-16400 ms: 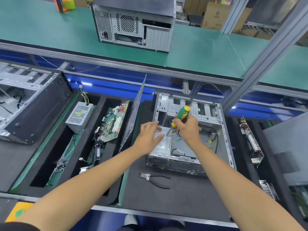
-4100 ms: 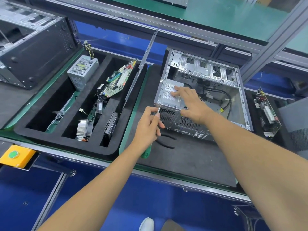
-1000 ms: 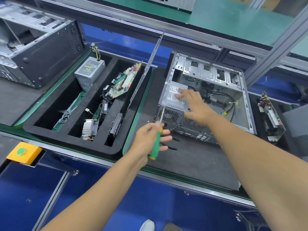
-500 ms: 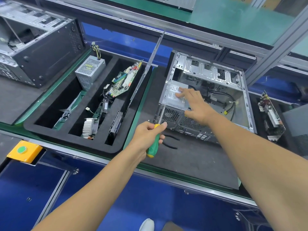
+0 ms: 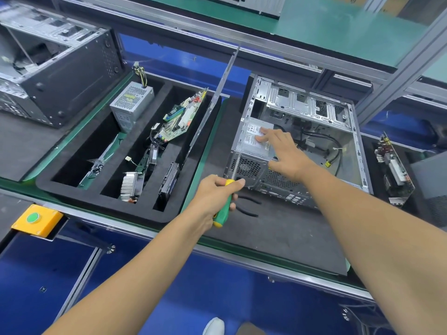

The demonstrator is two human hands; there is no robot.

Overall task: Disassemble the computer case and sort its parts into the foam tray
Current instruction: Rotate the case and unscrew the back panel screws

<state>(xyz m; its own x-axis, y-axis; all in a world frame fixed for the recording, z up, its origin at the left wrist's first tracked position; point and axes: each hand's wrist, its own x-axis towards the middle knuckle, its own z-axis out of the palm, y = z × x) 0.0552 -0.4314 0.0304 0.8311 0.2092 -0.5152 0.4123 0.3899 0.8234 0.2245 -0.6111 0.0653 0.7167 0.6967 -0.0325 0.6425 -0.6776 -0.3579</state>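
Over the last second the left hand [image 5: 214, 194], clenched round the green-and-yellow screwdriver [image 5: 223, 206], had moved up and forward until the shaft tip sat against the rear panel of the computer case [image 5: 302, 146], at the corner just ahead of its knuckles. The right hand [image 5: 283, 153] had stayed flat, fingers straight, pressing the power supply [image 5: 251, 141] still mounted in the case. Judged: a rear screw of that supply was being engaged, so it remained to be freed before joining the parts in the foam tray [image 5: 96, 201], left of the left hand.
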